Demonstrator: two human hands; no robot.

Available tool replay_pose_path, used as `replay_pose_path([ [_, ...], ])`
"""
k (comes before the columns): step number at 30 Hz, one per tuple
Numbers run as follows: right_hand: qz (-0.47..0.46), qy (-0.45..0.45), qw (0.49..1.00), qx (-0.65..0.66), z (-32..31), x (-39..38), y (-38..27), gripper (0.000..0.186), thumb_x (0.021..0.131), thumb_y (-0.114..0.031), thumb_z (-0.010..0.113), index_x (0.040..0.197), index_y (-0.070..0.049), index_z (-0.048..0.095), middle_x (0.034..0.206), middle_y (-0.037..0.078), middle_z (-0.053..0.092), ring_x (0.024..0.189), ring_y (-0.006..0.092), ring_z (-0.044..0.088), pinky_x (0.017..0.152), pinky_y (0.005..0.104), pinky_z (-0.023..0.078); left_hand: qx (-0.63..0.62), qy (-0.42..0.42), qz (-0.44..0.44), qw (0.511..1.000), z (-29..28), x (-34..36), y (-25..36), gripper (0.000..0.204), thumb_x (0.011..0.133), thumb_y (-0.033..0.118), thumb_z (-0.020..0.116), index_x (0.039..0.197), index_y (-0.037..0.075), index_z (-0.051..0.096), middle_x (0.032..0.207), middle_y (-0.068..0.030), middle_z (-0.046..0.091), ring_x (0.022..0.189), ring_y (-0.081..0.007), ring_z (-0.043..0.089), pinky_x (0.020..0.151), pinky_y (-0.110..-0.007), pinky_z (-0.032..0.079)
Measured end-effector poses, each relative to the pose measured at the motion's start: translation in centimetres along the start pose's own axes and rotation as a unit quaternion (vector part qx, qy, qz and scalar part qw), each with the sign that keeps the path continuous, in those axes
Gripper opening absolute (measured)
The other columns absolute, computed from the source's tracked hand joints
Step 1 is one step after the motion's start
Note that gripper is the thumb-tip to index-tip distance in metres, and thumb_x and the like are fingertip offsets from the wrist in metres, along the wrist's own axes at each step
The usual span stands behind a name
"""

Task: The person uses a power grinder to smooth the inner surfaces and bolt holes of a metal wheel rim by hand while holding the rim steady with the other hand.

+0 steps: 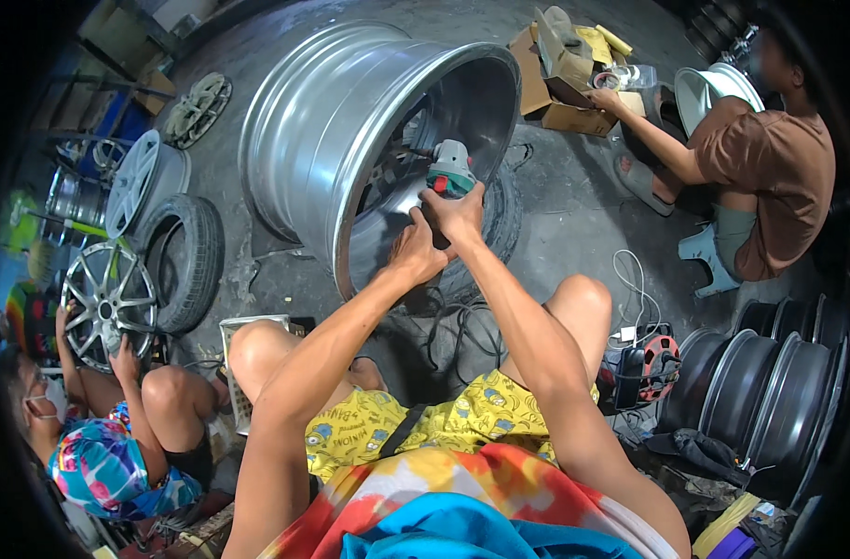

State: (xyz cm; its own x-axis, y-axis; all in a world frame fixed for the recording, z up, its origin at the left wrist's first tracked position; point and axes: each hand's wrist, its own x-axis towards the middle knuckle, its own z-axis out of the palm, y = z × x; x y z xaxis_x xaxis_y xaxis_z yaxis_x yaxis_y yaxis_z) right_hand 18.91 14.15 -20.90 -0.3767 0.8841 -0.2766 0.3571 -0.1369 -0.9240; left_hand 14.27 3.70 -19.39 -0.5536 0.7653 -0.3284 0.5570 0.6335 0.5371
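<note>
A large bare-metal wheel rim (304, 140) lies on its side before me, its open end facing right and toward me. My right hand (458, 212) wraps round the body of a green and grey angle grinder (451, 170) with a red switch. The grinder's head is inside the rim's opening, and its spindle points left toward the spokes; the tip is hard to make out. Just lower and to the left, my left hand (418, 250) is closed round the tool's rear end, which the fingers mostly hide. A tyre (504, 219) lies under the rim's right side.
At left, a person handles a spoked wheel (110, 303) near a tyre (206, 265). At right, another person on a blue stool (709, 256) reaches to a cardboard box (579, 116). A red cable reel (661, 368) stands beside stacked rims (751, 391). Cables (462, 331) lie between my legs.
</note>
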Motion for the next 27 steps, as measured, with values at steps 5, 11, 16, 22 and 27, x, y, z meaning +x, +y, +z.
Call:
replay_pose_path([
  [5, -0.059, 0.000, 0.997, -0.056, -0.1, -0.6, 0.4, 0.085, 0.068, -0.037, 0.089, 0.119, 0.008, 0.039, 0.102, 0.031, 0.068, 0.095, 0.0417, 0.071, 0.085, 0.0473, 0.055, 0.004, 0.059, 0.009, 0.998, 3.2, -0.3, -1.4, 0.113, 0.079, 0.052, 0.082, 0.142, -0.020, 0.022, 0.129, -0.0435, 0.056, 0.124, -0.0533, 0.058, 0.104, -0.052, 0.048],
  [11, -0.039, -0.005, 0.999, -0.030, 0.0, -0.3, -0.7, 0.084, 0.068, -0.037, 0.089, 0.119, 0.008, 0.040, 0.101, 0.031, 0.068, 0.091, 0.0411, 0.071, 0.083, 0.0482, 0.056, -0.026, -0.029, -0.013, 0.999, 0.0, 0.9, -0.4, 0.128, 0.081, 0.052, 0.080, 0.150, -0.026, 0.005, 0.137, -0.0471, 0.049, 0.131, -0.0529, 0.053, 0.110, -0.049, 0.045],
  [16, -0.035, 0.014, 0.999, -0.021, 1.1, 0.8, 2.4, 0.089, 0.068, -0.036, 0.089, 0.127, 0.010, 0.040, 0.103, 0.026, 0.069, 0.091, 0.0377, 0.071, 0.082, 0.0459, 0.056, 0.021, -0.031, -0.025, 0.999, 0.5, 0.2, 0.0, 0.126, 0.079, 0.049, 0.082, 0.148, -0.026, 0.007, 0.135, -0.0448, 0.053, 0.128, -0.0513, 0.056, 0.108, -0.050, 0.047],
  [22, 0.077, -0.165, 0.945, 0.273, 0.7, 1.9, 4.9, 0.038, 0.077, -0.024, 0.085, 0.101, 0.001, 0.069, 0.092, 0.011, 0.072, 0.075, 0.0187, 0.069, 0.072, 0.0333, 0.056, 0.156, 0.064, 0.157, 0.973, -5.2, -5.6, 4.1, 0.057, 0.085, 0.029, 0.079, 0.128, -0.004, 0.060, 0.117, -0.0242, 0.067, 0.110, -0.0419, 0.066, 0.095, -0.046, 0.053],
  [27, 0.057, -0.144, 0.950, 0.271, 1.4, 3.8, 4.5, 0.040, 0.074, -0.018, 0.086, 0.102, 0.002, 0.068, 0.091, 0.010, 0.071, 0.077, 0.0186, 0.069, 0.070, 0.0348, 0.057, 0.127, 0.467, 0.404, 0.777, -14.2, -8.3, 8.7, 0.025, 0.087, 0.008, 0.075, 0.112, 0.005, 0.071, 0.119, -0.0134, 0.067, 0.114, -0.0368, 0.061, 0.101, -0.048, 0.047],
])
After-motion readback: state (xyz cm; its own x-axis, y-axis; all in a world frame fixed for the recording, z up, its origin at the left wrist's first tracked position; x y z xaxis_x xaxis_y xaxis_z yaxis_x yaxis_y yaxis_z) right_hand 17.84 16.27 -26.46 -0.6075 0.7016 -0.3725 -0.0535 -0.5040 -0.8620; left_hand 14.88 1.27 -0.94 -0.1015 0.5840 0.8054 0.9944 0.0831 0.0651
